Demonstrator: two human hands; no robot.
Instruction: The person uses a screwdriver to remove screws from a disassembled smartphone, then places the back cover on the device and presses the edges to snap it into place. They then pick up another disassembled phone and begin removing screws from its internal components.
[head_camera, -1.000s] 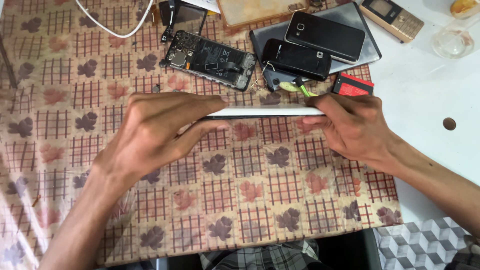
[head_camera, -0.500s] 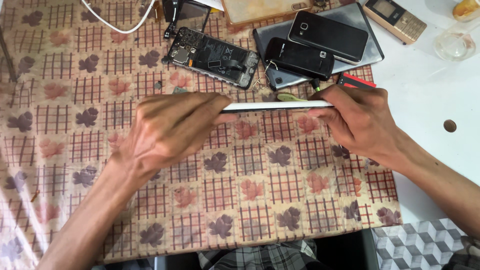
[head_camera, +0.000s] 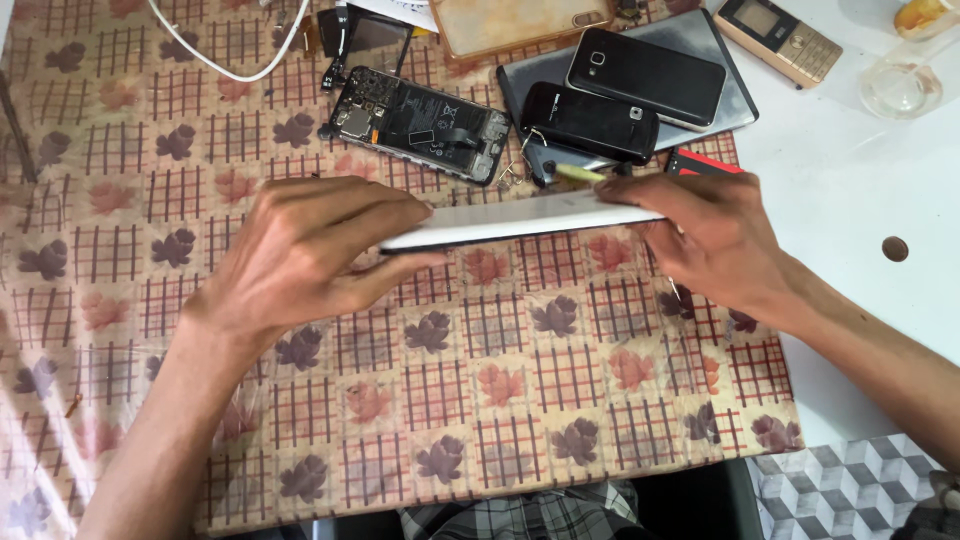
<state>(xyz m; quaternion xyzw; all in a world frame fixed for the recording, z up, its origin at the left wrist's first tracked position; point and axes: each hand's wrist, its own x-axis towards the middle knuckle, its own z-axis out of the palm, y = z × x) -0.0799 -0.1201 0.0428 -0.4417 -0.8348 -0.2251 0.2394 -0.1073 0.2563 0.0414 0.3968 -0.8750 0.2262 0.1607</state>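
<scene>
Both hands gripping a thin white tablet edge-on, above the cloth: left hand pinching its left end, right hand closed on the right end. Looks like they're prying/checking the seam; next move prob. needing steady, even pressure w/o flexing it.

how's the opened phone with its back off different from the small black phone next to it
The opened phone lies with its back cover off, so its dark battery and circuit parts show; the small black phone is closed, showing a smooth back with a camera lens. The opened phone rests straight on the patterned tablecloth; the black phone lies on a grey slab-like device. Neither hand touches either; both lie flat.
</scene>
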